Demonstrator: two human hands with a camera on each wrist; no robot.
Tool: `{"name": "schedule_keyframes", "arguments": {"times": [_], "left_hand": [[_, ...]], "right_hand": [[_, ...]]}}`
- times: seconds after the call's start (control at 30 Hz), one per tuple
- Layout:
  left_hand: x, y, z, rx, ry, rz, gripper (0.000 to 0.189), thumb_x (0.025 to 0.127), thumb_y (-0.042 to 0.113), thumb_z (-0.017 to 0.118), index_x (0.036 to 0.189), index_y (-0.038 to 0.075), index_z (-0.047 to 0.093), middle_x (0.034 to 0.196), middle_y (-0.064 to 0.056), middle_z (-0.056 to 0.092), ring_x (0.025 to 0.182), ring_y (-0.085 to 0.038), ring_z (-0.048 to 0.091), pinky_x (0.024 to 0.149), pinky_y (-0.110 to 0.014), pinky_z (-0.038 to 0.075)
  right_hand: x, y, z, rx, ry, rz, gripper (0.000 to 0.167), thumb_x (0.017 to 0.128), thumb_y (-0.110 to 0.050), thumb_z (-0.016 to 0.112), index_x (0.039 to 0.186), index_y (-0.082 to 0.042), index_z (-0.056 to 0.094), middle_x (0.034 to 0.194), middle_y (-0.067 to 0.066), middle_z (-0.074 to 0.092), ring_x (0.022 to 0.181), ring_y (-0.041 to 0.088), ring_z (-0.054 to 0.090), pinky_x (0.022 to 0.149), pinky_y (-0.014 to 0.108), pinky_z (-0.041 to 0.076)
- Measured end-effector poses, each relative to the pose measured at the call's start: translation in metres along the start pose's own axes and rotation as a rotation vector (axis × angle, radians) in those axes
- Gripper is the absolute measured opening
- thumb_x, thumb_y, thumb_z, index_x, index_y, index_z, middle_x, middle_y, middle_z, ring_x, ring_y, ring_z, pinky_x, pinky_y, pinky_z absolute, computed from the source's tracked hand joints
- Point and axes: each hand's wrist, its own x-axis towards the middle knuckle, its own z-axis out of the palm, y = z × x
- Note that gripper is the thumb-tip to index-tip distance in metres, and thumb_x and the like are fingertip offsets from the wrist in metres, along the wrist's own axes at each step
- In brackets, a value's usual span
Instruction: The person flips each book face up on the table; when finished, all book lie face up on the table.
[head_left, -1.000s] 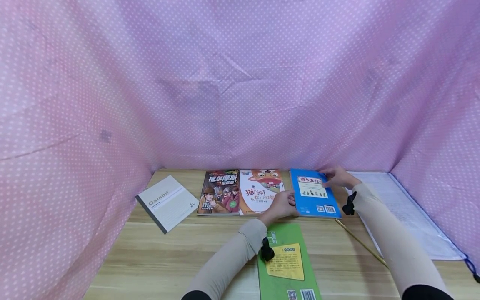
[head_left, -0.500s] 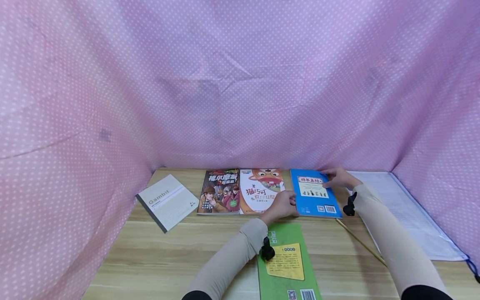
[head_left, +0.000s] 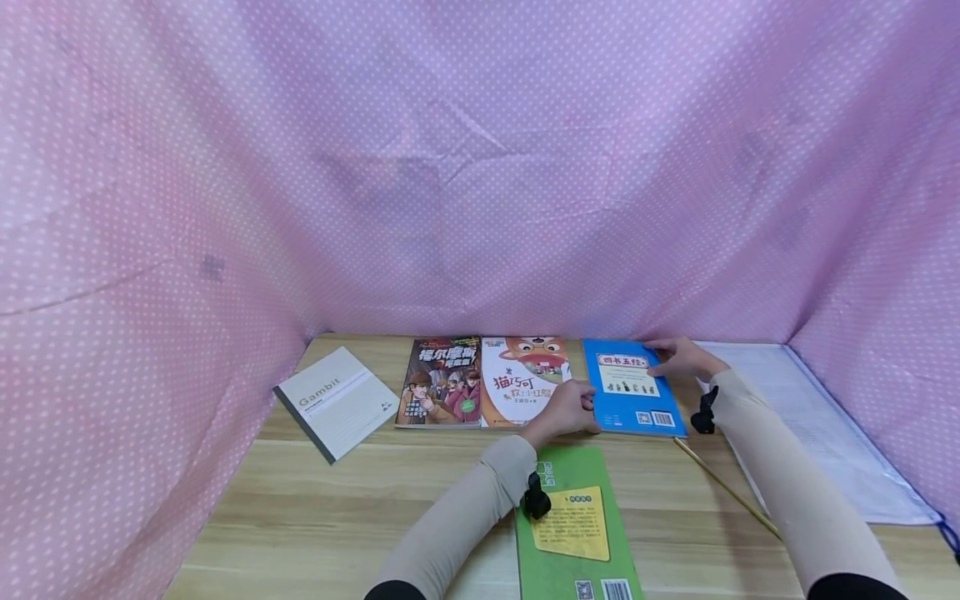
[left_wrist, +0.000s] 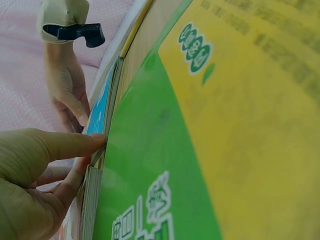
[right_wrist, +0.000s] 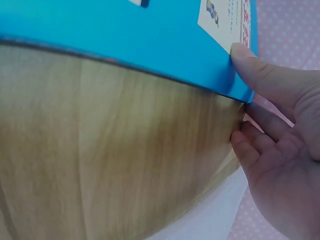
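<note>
A blue book (head_left: 626,400) with a pale label lies flat at the back of the table. My left hand (head_left: 564,410) holds its near left corner, the thumb on the corner in the left wrist view. At the upper right corner, my right hand (head_left: 684,360) pinches the same book. Its thumb presses on the cover in the right wrist view, and the other fingers are at the edge. To the left lies a white and orange picture book (head_left: 517,392), partly covered by my left hand. A green book (head_left: 573,575) with a yellow panel lies below my left wrist.
Beside the picture book lies a dark comic-style book (head_left: 442,387). A white notebook (head_left: 341,404) sits angled at the far left. On the right are a thin golden stick (head_left: 723,483) and a white mesh pouch (head_left: 810,442). Pink dotted cloth (head_left: 480,208) encloses the wooden table (head_left: 300,533).
</note>
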Motion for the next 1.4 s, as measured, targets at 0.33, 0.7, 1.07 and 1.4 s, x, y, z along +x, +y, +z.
{"name": "schedule_keyframes", "arguments": {"times": [0.33, 0.7, 1.07, 1.4], "left_hand": [[-0.001, 0.002, -0.001, 0.006, -0.009, -0.004, 0.069, 0.078, 0.003, 0.086, 0.141, 0.001, 0.058, 0.113, -0.004, 0.066, 0.096, -0.008, 0.059, 0.088, -0.018, 0.054], [0.000, 0.005, -0.001, 0.041, -0.014, -0.001, 0.069, 0.078, 0.003, 0.086, 0.141, 0.001, 0.059, 0.111, -0.004, 0.067, 0.093, -0.007, 0.056, 0.086, -0.017, 0.053], [0.001, 0.008, 0.000, 0.074, -0.012, -0.017, 0.067, 0.077, 0.003, 0.087, 0.138, 0.001, 0.061, 0.105, -0.004, 0.066, 0.085, -0.005, 0.051, 0.078, -0.016, 0.050], [0.001, 0.012, -0.001, 0.077, -0.023, -0.034, 0.067, 0.076, 0.001, 0.087, 0.138, 0.000, 0.062, 0.097, -0.002, 0.063, 0.081, -0.007, 0.049, 0.071, -0.016, 0.044]], "right_hand": [[-0.002, 0.000, -0.001, 0.025, -0.011, 0.000, 0.072, 0.097, -0.018, 0.070, 0.154, 0.005, 0.034, 0.157, 0.039, 0.026, 0.146, 0.058, 0.021, 0.119, 0.070, 0.023], [0.001, 0.005, -0.001, 0.082, -0.015, 0.010, 0.074, 0.095, -0.018, 0.072, 0.154, 0.004, 0.035, 0.158, 0.038, 0.026, 0.146, 0.057, 0.022, 0.119, 0.069, 0.025], [-0.002, 0.001, 0.001, 0.125, -0.008, 0.003, 0.072, 0.095, -0.016, 0.072, 0.155, 0.003, 0.036, 0.160, 0.036, 0.025, 0.146, 0.056, 0.023, 0.119, 0.069, 0.025], [-0.004, 0.001, -0.001, 0.176, 0.007, 0.025, 0.074, 0.094, -0.013, 0.072, 0.155, 0.002, 0.035, 0.163, 0.033, 0.021, 0.149, 0.054, 0.021, 0.122, 0.065, 0.024]]}}
